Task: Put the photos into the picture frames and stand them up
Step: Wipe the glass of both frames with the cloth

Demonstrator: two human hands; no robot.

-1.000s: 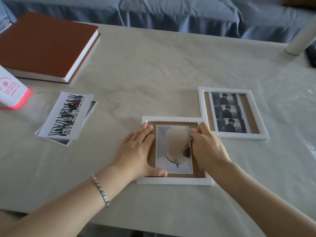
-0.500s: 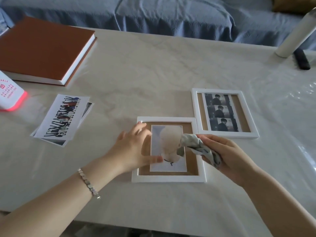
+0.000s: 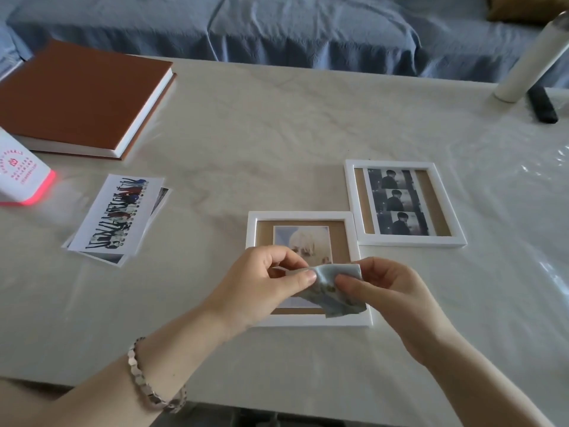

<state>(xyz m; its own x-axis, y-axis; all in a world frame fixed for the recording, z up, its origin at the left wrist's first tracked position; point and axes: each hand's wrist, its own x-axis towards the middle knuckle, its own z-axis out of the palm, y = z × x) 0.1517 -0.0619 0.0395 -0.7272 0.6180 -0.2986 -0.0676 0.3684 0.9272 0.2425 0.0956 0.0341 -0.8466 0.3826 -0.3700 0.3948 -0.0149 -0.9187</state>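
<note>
Pale stone tabletop (image 3: 277,134) fills the view, with a blue sofa (image 3: 308,26) behind it. Two white frames lie flat on it, side by side. The near frame (image 3: 252,229) holds a photo (image 3: 301,241) of a pale head on brown backing. The far frame (image 3: 391,164) holds a strip photo (image 3: 395,201) with three dark pictures. A pile of photos (image 3: 117,214) sits to the left.

Over the near frame, the left hand (image 3: 261,288) and right hand (image 3: 391,291) each pinch a small soft cloth (image 3: 341,297) with thumb and fingers (image 3: 303,278).

I think the frames are light and stiff, but the front may break. Hold them by the white edges. Photos bend and smudge, so touch only their edges.
</note>
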